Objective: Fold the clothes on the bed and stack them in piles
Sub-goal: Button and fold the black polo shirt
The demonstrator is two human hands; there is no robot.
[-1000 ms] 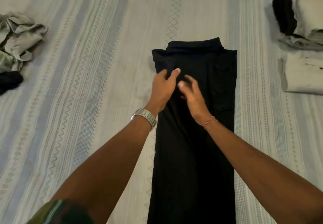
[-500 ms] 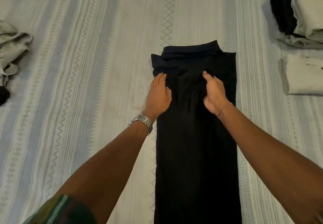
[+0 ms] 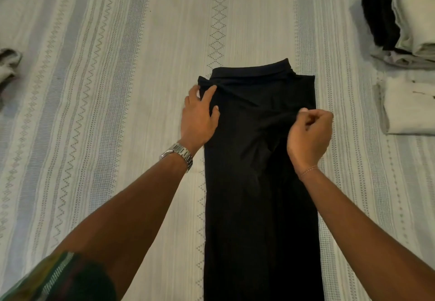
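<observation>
Where both hands lay together mid-cloth a second ago, they now part: the left hand presses spread fingers flat on the black garment's edge. The right hand pinches a raised fold beside its knuckles, so smoothing precedes the next fold.

Striped bed w/ black garment, folded piles, maybe crumpled cloth

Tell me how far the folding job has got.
Done: folded pale and dark clothes sit stacked at the right, with a folded white piece beside them. In hand: the black garment lies folded into a long strip; the left hand rests on its edge, the right hand pinches its cloth. Left: folding it shorter, stacking it, and the crumpled clothes at the left edge.
</observation>
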